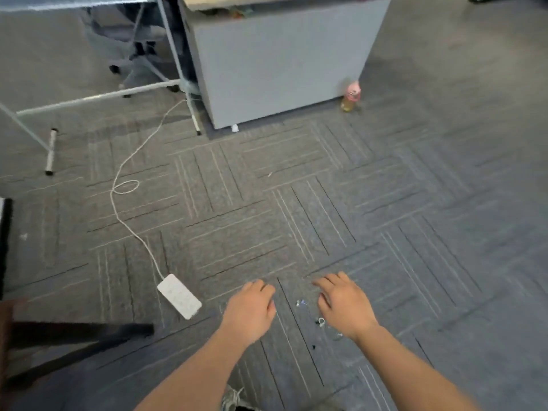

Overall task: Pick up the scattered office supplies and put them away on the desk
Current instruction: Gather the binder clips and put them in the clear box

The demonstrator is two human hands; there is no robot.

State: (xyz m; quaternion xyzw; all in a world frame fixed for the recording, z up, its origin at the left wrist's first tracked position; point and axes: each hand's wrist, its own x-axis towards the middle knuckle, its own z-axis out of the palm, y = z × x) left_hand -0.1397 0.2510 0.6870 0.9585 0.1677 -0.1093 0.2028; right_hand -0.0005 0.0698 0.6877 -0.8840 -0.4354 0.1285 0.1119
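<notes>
Several tiny office supplies lie scattered on the grey carpet between my hands: a small blue and white pin (pixel 301 303), a black and white clip-like piece (pixel 321 321) and a black bit (pixel 313 347). My left hand (pixel 250 310) hovers palm down just left of them, fingers loosely curled, holding nothing that I can see. My right hand (pixel 344 304) hovers palm down just right of them, fingers spread and empty. The desk (pixel 278 63) with grey panels stands far ahead; its top is barely in view.
A white power strip (pixel 179 295) lies left of my left hand, its cable (pixel 124 185) snaking toward the desk. A drink bottle (pixel 350 96) stands by the desk corner. A white metal table frame (pixel 89 97), an office chair and a dark object at far left.
</notes>
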